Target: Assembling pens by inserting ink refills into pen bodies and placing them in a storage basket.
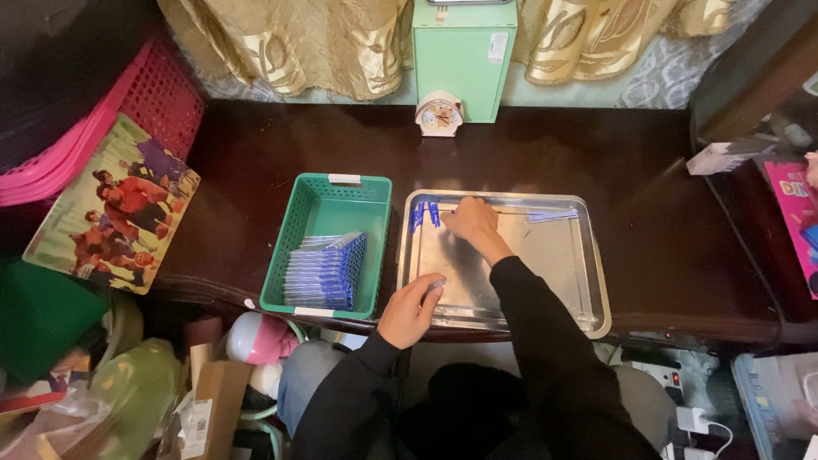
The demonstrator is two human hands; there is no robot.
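Note:
A steel tray (562, 255) lies on the dark wooden table. My right hand (470, 221) reaches to the tray's far left corner, its fingers by a few blue pen caps (424, 213). Whether it grips one I cannot tell. My left hand (411, 308) rests at the tray's near left rim, fingers curled, with something small and pale at the fingertips. A few blue pens (551, 216) lie at the tray's far right. Left of the tray stands a green plastic basket (341, 200) holding a stack of several blue pens (328, 271).
A green box (464, 55) and a small clock (439, 115) stand at the table's back edge before gold curtains. A pink basket (149, 94) and a picture board (115, 204) lie at the left. Boxes and books sit at the right; clutter fills the floor.

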